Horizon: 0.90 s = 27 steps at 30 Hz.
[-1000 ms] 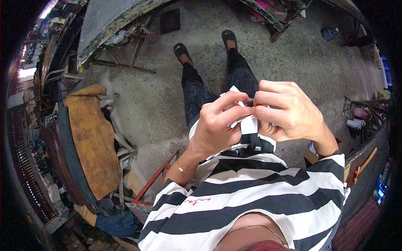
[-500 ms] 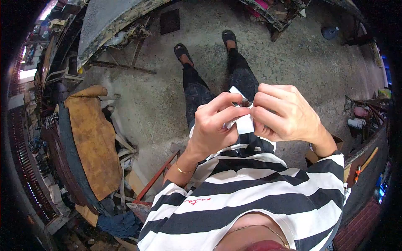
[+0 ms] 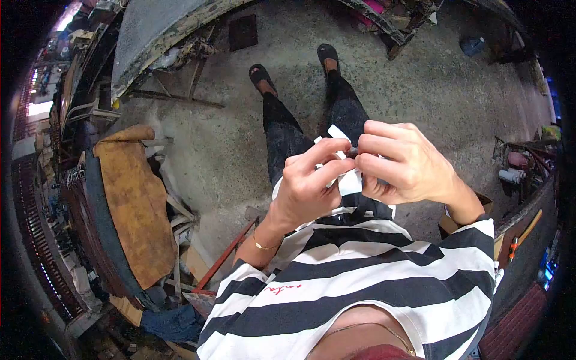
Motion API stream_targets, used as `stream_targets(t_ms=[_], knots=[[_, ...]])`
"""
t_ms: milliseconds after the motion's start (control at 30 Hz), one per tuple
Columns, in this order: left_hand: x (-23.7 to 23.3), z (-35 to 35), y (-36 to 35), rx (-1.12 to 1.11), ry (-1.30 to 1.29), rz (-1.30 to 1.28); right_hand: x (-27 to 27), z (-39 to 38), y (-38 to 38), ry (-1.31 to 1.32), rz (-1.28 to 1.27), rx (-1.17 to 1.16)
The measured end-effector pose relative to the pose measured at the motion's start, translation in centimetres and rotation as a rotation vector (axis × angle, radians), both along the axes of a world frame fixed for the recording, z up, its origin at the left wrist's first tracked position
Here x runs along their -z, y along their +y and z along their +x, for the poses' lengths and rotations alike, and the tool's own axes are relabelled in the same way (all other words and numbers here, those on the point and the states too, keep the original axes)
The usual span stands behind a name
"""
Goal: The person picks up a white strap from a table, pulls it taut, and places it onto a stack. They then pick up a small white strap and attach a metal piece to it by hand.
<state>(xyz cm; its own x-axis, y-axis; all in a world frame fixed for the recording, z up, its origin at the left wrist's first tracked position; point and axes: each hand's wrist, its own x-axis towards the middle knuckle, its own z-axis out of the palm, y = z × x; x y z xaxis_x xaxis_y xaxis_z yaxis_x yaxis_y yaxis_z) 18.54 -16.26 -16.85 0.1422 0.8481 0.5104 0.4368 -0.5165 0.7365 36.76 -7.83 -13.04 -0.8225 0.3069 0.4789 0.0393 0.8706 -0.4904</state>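
White paper pieces [image 3: 350, 182] show between my two hands, in front of my torso. My left hand [image 3: 313, 180] is closed, thumb and fingers pinched on the white paper from the left side. Close against it, my right hand [image 3: 403, 161] has its fingers curled and pressed together at the right edge of the paper. A narrow white strip [image 3: 341, 136] sticks up above the fingertips. Something small and dark lies between the fingertips, mostly hidden by them.
A brown hide-like sheet [image 3: 133, 207] lies over a stack at the left. A grey-topped table [image 3: 156, 36] stands at the upper left. An orange-handled tool [image 3: 513, 247] rests at the right, near a cardboard box [image 3: 447, 223]. A blue container [image 3: 473, 46] sits on the floor.
Both hands have shifted slightly, the fingertips now closer together. The dark piece between them is more hidden, and more white paper shows behind the left fingers.
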Motion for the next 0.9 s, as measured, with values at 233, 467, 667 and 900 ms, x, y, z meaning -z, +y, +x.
stream_targets(t_ms=[233, 467, 667, 900], knots=[[0.6, -0.6, 0.3, 0.074, -0.025, -0.027, 1.8, -0.6, 0.2, 0.096, 0.104, -0.084], [0.1, -0.7, 0.7, 0.062, -0.076, -0.034, 1.1, 0.0, 0.8, 0.166, 0.036, 0.008], [0.2, -0.7, 0.7, 0.051, -0.093, -0.03, 0.8, 0.4, 0.1, 0.139, -0.16, 0.012], [0.1, -0.7, 0.9, 0.057, -0.083, -0.039, -0.1, 1.0, 0.4, 0.029, -0.239, 0.002]])
